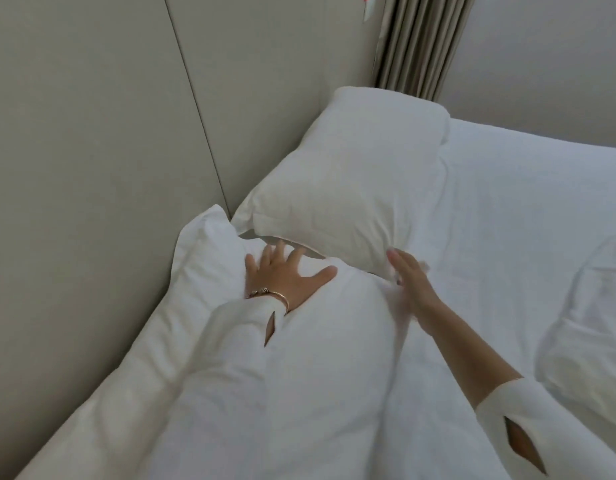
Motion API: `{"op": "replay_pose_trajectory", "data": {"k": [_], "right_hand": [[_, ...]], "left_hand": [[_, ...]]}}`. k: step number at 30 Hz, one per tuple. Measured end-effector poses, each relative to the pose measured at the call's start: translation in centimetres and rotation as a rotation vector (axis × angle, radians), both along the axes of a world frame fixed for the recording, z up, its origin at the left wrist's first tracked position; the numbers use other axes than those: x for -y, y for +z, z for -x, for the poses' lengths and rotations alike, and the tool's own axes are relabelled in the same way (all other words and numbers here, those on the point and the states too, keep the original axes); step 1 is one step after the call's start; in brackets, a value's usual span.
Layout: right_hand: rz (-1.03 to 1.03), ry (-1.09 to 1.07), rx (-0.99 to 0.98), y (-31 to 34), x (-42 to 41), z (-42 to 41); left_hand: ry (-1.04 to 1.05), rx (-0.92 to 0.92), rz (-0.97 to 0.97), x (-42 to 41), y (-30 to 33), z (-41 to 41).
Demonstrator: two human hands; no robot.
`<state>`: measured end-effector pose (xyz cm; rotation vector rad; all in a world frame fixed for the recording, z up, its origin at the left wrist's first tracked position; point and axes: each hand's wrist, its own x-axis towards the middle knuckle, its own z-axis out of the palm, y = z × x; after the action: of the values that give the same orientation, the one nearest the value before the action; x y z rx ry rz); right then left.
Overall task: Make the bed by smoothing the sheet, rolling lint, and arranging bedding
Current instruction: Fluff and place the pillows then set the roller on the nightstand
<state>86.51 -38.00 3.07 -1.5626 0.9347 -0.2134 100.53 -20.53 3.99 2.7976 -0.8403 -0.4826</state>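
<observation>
The left hand (282, 271) is lying spread, fingers straight, pressing flat on the near pillow (299, 358), which is leaning along the padded headboard (91, 168), while the right hand (408, 282) is reaching with straight fingers to the lower corner of the far pillow (344, 181), touching it; whether it is pinching the cloth is too blurred to tell. Both pillows are looking light, soft and squashy, sagging wherever pressed, so they are probably best taken by a corner or seam. They are resting on the white sheet (524, 209).
</observation>
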Motion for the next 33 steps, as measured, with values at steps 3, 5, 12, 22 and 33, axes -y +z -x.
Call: {"op": "replay_pose_trajectory", "data": {"k": [3,5,12,22,33], "right_hand": [[0.726,0.393,-0.336,-1.7,-6.5,2.6],[0.797,0.397,-0.457,-2.7,-9.4,4.2],[0.634,0.358,-0.218,-0.6,-17.8,8.3],[0.381,0.506,-0.331,1.7,-31.8,19.1],[0.416,0.754,-0.275,2.7,-40.5,30.0]], "left_hand": [[-0.023,-0.006,-0.13,-1.2,1.0,2.0],[-0.081,0.028,-0.182,-2.5,1.4,4.0],[-0.095,0.052,-0.143,-10.7,2.6,10.7],[0.013,-0.003,-0.263,-24.9,4.6,20.3],[0.11,-0.108,-0.267,-39.9,4.5,32.1]]}}
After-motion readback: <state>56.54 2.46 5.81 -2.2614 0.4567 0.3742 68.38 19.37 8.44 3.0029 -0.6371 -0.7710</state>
